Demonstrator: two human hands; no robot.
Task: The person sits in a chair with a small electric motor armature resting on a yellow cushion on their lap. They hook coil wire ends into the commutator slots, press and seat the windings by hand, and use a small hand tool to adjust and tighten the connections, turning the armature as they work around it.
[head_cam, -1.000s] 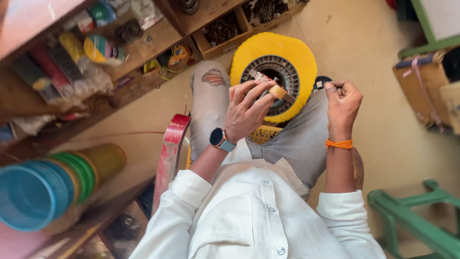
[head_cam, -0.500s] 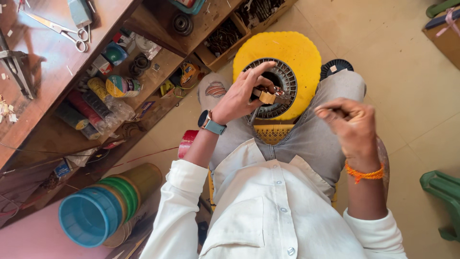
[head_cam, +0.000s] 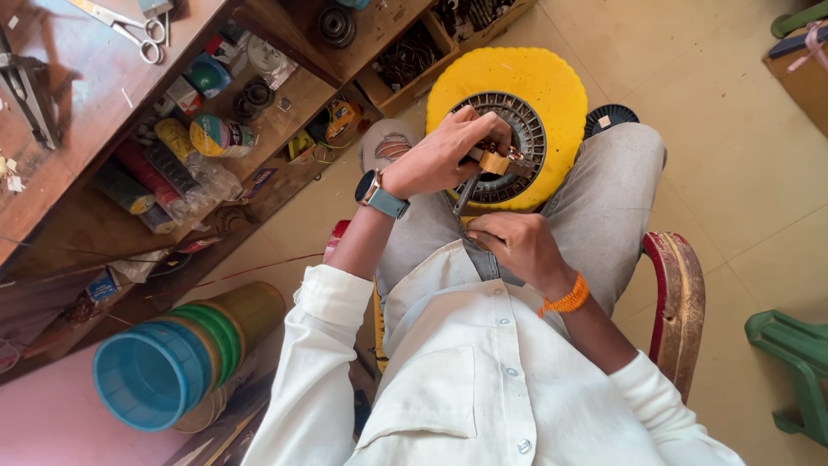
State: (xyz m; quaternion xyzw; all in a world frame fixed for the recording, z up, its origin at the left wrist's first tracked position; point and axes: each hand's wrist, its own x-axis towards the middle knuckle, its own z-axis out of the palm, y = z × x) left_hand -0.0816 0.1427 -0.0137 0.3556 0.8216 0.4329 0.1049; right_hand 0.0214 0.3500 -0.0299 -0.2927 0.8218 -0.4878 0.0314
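I sit on a chair and look down at my lap. My left hand [head_cam: 444, 155], with a watch on the wrist, grips a small copper-wound part [head_cam: 496, 161] above my knees. A thin dark rod [head_cam: 463, 197] hangs down from it. My right hand [head_cam: 516, 246], with an orange thread band on the wrist, rests closed against my lap at the hem of my white shirt; whether it holds anything is hidden. Beyond my knees a yellow disc with a dark grey slotted ring [head_cam: 522, 129] lies on the floor.
A wooden shelf unit [head_cam: 172, 129] full of tape rolls, tins and parts stands at the left, with scissors [head_cam: 129, 26] on its top. Stacked blue and green plastic tubs [head_cam: 164, 367] sit at lower left. The red chair arm [head_cam: 681, 302] and a green stool [head_cam: 798, 362] are at the right.
My right hand has dropped from out at the right, where it was raised, down to my lap. My left hand stays on the copper-wound part. The view has swung left.
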